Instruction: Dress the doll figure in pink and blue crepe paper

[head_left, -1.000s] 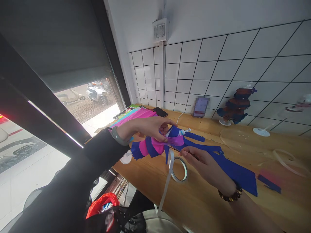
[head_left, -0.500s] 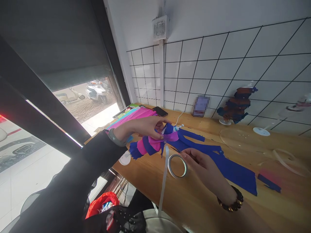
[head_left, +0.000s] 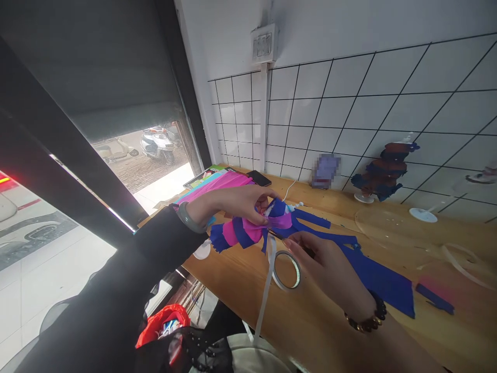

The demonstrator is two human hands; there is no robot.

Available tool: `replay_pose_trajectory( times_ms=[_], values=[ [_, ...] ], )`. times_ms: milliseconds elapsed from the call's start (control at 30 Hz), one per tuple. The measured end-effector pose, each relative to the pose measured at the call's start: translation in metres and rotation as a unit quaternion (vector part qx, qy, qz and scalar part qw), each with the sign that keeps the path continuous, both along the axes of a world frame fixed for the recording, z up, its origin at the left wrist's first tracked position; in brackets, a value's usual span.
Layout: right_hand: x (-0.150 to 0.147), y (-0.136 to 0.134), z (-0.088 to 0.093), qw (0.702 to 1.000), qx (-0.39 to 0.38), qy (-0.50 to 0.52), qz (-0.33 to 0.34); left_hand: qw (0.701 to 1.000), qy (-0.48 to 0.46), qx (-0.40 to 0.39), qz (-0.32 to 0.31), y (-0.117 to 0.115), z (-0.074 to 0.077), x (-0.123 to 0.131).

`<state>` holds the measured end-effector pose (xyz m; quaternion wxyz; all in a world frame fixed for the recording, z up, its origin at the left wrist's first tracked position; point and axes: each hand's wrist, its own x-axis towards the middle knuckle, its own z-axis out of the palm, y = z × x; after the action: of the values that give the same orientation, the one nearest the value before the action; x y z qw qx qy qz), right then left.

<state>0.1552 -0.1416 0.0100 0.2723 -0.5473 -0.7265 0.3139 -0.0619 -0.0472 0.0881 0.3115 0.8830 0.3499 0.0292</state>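
My left hand [head_left: 248,203] pinches a pink strip [head_left: 280,221] at the top of a blue and pink paper figure [head_left: 243,232], which lies tilted over the table. My right hand [head_left: 316,255] is closed on scissors [head_left: 275,234], whose dark tips touch the area just under the strip; the handles are hidden in the fingers. Beside that hand, a roll of white tape [head_left: 286,270] stands near a long tape strip [head_left: 264,300] that hangs over the table edge. Blue crepe paper [head_left: 382,274] lies behind my right hand.
A dark phone [head_left: 259,178] and pink paper sheets [head_left: 217,185] lie at the back left. Against the tiled wall are a blurred upright phone [head_left: 325,171] and a layered dark figure [head_left: 384,173] on a stand. A red bag [head_left: 163,324] sits below the table edge.
The scissors in my right hand have moved left, nearer to my left fingers and the pink strip. The view has shifted slightly, while my left hand keeps its hold.
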Motion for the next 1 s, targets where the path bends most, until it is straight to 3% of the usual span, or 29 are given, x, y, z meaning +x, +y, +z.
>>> replay_pose_trajectory(
  times_ms=[567, 1000],
  values=[
    [0.0059, -0.0006, -0.0014, 0.999, -0.012, 0.039, 0.018, 0.999, -0.005, 0.034, 0.002, 0.0031, -0.0048, -0.0019],
    [0.0007, 0.0013, 0.0041, 0.999, 0.033, -0.04, -0.001, 1.0, -0.001, 0.03, 0.003, 0.0021, -0.0037, -0.0007]
  ],
)
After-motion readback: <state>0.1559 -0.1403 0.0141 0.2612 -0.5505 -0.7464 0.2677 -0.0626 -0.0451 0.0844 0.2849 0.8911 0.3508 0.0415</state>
